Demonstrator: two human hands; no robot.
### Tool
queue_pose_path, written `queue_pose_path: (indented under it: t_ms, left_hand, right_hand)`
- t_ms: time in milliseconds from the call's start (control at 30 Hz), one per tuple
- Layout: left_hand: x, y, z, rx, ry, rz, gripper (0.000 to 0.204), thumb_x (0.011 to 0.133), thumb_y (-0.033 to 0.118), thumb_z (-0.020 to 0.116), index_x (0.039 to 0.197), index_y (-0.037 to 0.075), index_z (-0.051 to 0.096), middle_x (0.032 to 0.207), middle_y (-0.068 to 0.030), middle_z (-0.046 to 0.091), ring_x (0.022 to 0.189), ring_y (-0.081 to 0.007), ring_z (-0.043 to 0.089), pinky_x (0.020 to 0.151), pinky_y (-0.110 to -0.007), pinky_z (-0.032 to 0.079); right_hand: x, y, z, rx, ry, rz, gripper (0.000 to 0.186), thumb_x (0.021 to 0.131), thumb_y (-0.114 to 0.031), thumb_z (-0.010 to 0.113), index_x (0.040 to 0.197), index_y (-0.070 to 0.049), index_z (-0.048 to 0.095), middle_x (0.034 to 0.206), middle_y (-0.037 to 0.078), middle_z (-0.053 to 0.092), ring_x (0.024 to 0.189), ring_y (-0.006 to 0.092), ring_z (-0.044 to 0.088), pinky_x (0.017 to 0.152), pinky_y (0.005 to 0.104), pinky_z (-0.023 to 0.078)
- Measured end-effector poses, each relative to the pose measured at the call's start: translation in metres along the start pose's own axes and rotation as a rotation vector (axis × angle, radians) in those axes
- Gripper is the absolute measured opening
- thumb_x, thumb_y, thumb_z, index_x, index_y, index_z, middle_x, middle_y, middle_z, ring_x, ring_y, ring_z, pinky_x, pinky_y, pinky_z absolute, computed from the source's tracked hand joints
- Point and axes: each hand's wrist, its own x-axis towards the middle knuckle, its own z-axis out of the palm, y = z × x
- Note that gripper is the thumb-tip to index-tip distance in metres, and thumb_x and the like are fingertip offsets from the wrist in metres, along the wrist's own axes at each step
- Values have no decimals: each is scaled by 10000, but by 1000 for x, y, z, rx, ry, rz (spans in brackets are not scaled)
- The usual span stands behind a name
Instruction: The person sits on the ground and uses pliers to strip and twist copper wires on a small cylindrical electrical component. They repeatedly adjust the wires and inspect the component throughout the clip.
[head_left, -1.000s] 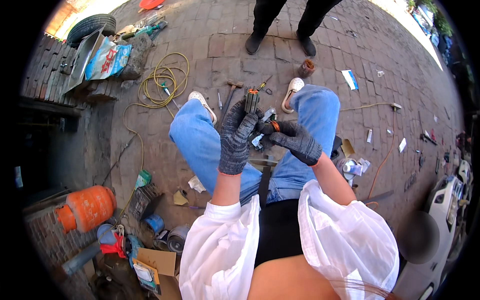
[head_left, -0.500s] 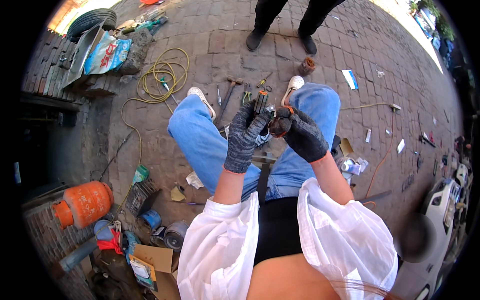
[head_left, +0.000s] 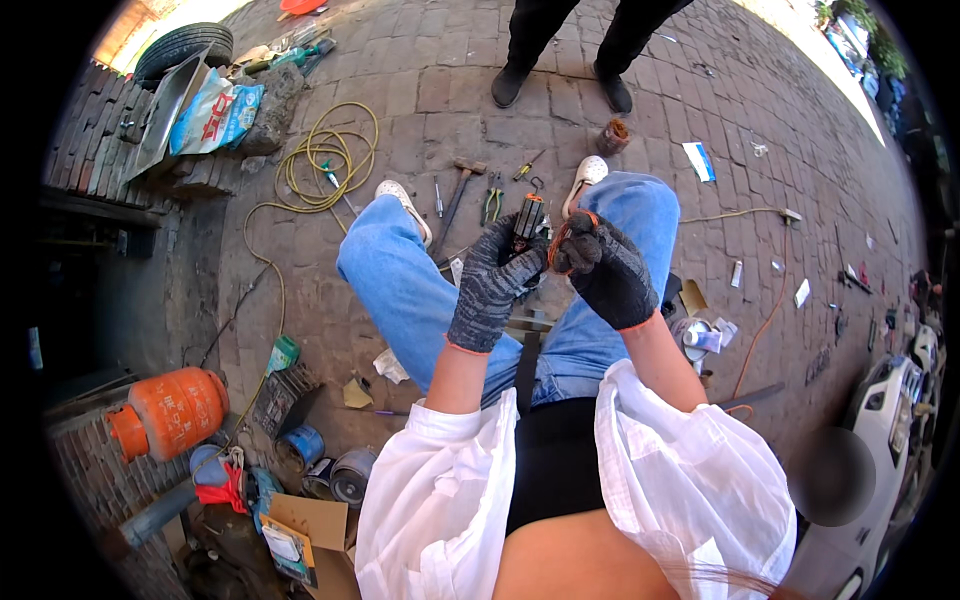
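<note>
My gloved left hand (head_left: 492, 280) is closed round a dark ribbed metal part (head_left: 530, 210) with orange on its top, held between my knees. Beside it my gloved right hand (head_left: 610, 275) has its fingers curled round an orange looped piece (head_left: 560, 255), apparently wire, close to the metal part; whether they touch is unclear. Other small parts below are mostly hidden by my hands. On the bricks just beyond lie a hammer (head_left: 461, 186), pliers (head_left: 491, 202), a screwdriver (head_left: 525, 169) and a thin metal rod (head_left: 438, 200).
A person's legs (head_left: 535, 40) stand ahead, near a rusty can (head_left: 614, 137). Left are a coiled yellow hose (head_left: 320, 140), a tyre (head_left: 183, 50), an orange gas cylinder (head_left: 175, 410) and a cardboard box (head_left: 307, 525). A white car (head_left: 885, 440) stands at right.
Both hands have shifted right. My right hand has turned, its fingers now bunched round the orange piece. The metal part has moved right, uncovering the pliers on the bricks.
</note>
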Motion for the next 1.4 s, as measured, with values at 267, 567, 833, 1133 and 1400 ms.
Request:
queue_pose_path:
  t_ms: [267,567,833,1133,1400]
  left_hand:
    - [-6,-8,8,-177,-14,-4,328,840,134,565,1147,27,515,936,-43,590,754,-105,564,657,-218,467]
    - [-9,9,29,-225,48,16,260,887,147,490,1101,6,532,937,-52,594,813,-119,576,710,-231,480]
    - [-12,14,31,-628,-87,-262,266,873,150,508,1091,0,531,867,-56,594,768,-116,573,659,-223,480]
    - [-12,12,41,-506,-75,-270,308,848,157,559,1099,-15,508,812,-73,577,715,-122,565,583,-196,462]
    - [3,-20,25,-548,172,-261,179,875,134,498,1019,41,550,807,-39,583,702,-105,563,585,-197,463]
  right_hand:
    - [7,6,48,32,417,-125,343,889,-198,471,1160,14,462,996,79,539,929,178,535,888,320,412]
    - [-26,0,38,-602,185,112,381,880,-233,512,1174,6,475,836,61,593,685,108,557,655,227,465]
    - [-40,-19,47,-606,285,100,356,845,-224,567,1104,12,501,803,57,582,658,120,559,598,244,478]
    - [-29,-18,29,-124,168,-175,316,842,-201,561,1076,3,499,762,45,549,645,120,535,558,231,439]
    - [-34,-3,44,-1195,327,59,258,855,-175,533,1024,18,557,812,95,607,700,186,595,620,295,468]
